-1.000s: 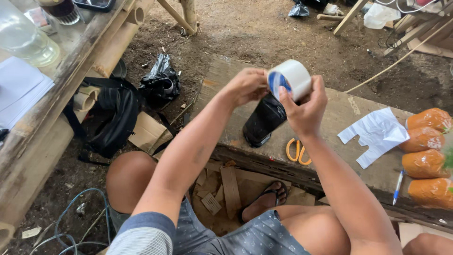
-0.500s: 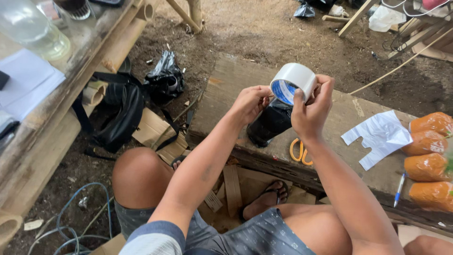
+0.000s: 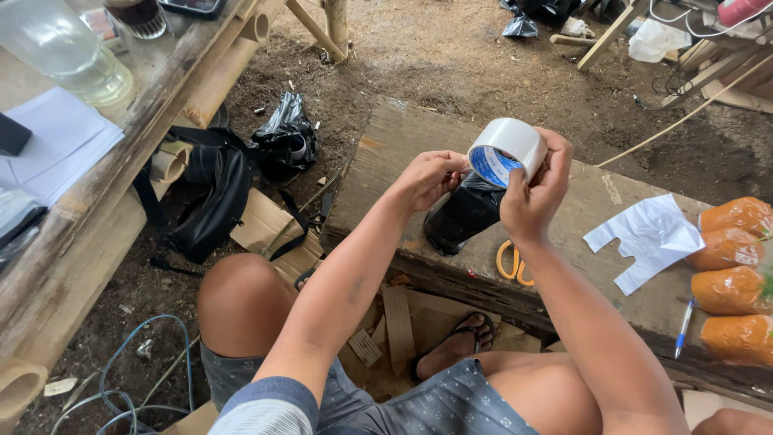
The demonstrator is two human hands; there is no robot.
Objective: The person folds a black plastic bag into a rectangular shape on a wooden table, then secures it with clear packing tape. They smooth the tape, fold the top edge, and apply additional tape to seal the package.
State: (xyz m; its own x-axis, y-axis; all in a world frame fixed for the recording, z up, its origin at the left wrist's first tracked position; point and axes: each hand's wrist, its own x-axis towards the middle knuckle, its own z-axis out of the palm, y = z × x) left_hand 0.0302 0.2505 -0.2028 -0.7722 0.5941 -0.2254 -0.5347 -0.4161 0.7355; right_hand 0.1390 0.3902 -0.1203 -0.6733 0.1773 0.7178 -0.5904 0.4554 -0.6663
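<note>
Gripping a roll of clear packing tape (image 3: 506,151) with a blue inner core, the right hand (image 3: 533,193) has its fingers curled over the top of the roll and its thumb pressed against the near face, holding it up in the air above the worktop (image 3: 386,153). The left hand (image 3: 428,176) is just beside the roll on its left, fingers pinched narrowly together at the roll's edge; whether they grip the loose end of the tape cannot be told. Directly beneath both hands lies a black plastic-wrapped bundle (image 3: 463,216), resting on the worktop, a weathered wooden plank set low over bare earth. Near the bundle, at the plank's near edge, sit scissors with yellow handles (image 3: 510,263), partly hidden by the right forearm. Further right lies a crumpled white plastic bag (image 3: 648,236), then a row of orange packed bags (image 3: 731,262) at the frame's edge, with a blue pen (image 3: 684,326) in front of them. Below the plank, a foot in a sandal (image 3: 460,345) rests among cardboard scraps. To the left, on the ground, are a black backpack (image 3: 211,201) and a black plastic bag (image 3: 283,138). A bamboo-framed table (image 3: 121,153) at far left carries white paper (image 3: 58,145) and a clear glass jar (image 3: 63,48).
</note>
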